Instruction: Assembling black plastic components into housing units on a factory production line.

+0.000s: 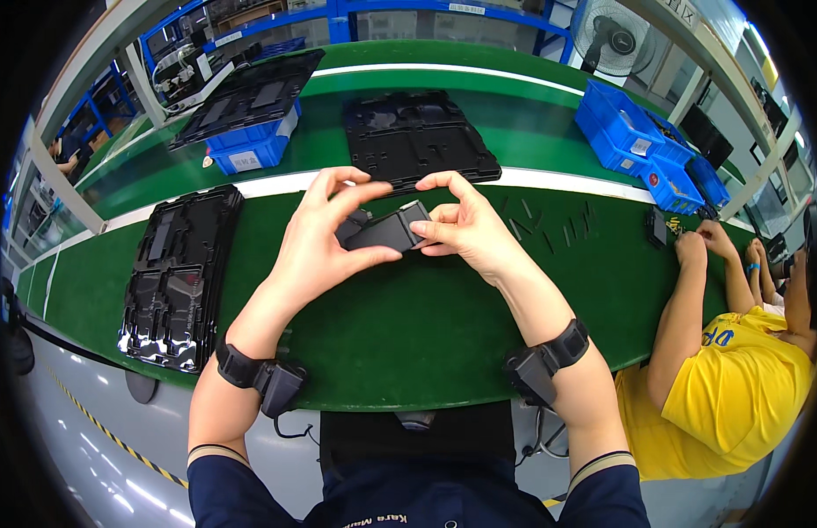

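Note:
A small dark grey rectangular box is held up over the green workbench, tilted with its right end higher. My right hand pinches that right end, thumb on the face and fingers behind, its index finger raised. Around the left end curls my left hand. Its thumb lies along the lower edge while its upper fingers arch above the box with a gap. Part of the left end is hidden by this hand. Several thin dark strips lie loose on the bench to the right of my right hand.
A stack of black moulded trays is at left. Another black tray lies ahead, and one rests on a blue bin. More blue bins stand at the far right. A co-worker in yellow handles small parts at right.

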Demonstrator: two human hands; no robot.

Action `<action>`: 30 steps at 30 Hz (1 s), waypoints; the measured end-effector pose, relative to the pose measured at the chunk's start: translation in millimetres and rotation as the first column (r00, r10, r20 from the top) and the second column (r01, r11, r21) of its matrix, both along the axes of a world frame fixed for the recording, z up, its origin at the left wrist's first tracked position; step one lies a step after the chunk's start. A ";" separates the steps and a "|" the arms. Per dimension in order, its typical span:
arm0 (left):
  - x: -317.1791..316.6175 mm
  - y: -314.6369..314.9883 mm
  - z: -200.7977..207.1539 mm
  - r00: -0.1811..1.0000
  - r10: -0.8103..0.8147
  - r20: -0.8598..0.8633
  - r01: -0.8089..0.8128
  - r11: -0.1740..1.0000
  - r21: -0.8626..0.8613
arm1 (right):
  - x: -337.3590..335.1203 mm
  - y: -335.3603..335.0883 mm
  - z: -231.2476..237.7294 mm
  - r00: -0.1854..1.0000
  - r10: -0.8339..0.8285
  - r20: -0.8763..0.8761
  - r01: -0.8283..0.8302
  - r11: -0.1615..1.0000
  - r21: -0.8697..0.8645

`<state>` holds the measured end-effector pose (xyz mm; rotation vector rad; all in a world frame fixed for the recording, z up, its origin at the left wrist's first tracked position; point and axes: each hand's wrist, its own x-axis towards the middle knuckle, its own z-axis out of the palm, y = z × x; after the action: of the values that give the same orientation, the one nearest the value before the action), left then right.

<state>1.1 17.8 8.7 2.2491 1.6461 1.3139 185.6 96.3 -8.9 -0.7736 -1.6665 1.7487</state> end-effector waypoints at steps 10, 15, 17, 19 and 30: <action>-4.3 1.3 -9.4 0.986 -0.119 -0.116 0.107 0.989 -0.104 | -0.2 3.9 -5.4 0.998 -0.068 -0.005 0.068 0.998 -0.008; -5.2 2.5 -9.9 0.980 -0.188 -0.065 0.180 0.976 -0.120 | -1.3 -0.6 -2.2 0.998 -0.054 -0.016 0.053 0.998 -0.046; -6.4 2.3 -9.3 0.976 -0.213 -0.052 0.206 0.972 -0.114 | -0.8 -3.8 1.2 0.998 0.061 0.031 -0.064 0.991 0.118; -11.0 1.2 -7.5 0.968 -0.250 -0.017 0.243 0.953 -0.182 | -4.6 -0.5 -1.2 0.995 0.090 0.048 -0.096 0.984 0.153; -16.7 10.5 -13.7 0.961 -0.273 0.055 0.277 0.953 -0.120 | 0.2 -8.7 4.8 0.990 0.046 0.133 -0.088 0.942 0.324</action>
<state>-15.6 28.4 -4.9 2.2617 1.3033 1.1434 185.8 87.6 -4.0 -0.6861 -2.0244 1.4329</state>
